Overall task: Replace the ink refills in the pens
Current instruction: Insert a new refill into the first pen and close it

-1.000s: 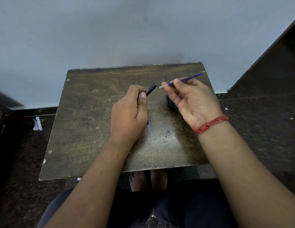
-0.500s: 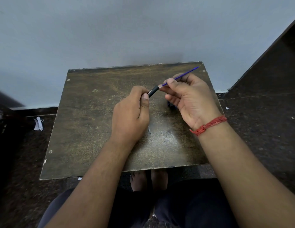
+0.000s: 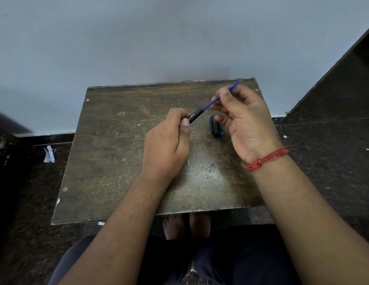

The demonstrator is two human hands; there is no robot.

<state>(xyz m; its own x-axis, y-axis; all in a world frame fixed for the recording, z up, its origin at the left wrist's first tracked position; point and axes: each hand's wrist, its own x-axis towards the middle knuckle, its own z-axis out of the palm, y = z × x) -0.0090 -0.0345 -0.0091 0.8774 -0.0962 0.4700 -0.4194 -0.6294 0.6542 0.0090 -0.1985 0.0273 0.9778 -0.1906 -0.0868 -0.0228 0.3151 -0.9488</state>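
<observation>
My left hand [image 3: 167,145] is closed around a black pen barrel [image 3: 196,115], whose open end sticks out past my thumb toward the upper right. A thin blue ink refill [image 3: 210,102] runs from that open end up to the right, its front end inside the barrel. My right hand [image 3: 244,118] pinches the refill between thumb and forefinger, and the refill's far tip [image 3: 238,82] pokes out beyond the fingers. A small grey tip [image 3: 188,164] shows on the table below my left hand; the hand hides the rest.
A worn brown table [image 3: 117,161] stands against a pale wall. Several dark and blue pen pieces [image 3: 216,127] lie bunched beside my right palm. Crumpled paper [image 3: 48,154] lies on the dark floor at the left. My feet show under the table's near edge.
The refill's front end, apart from the barrel a second ago, met the opening and has now slid partway in. My right hand's grip sits further up the refill.
</observation>
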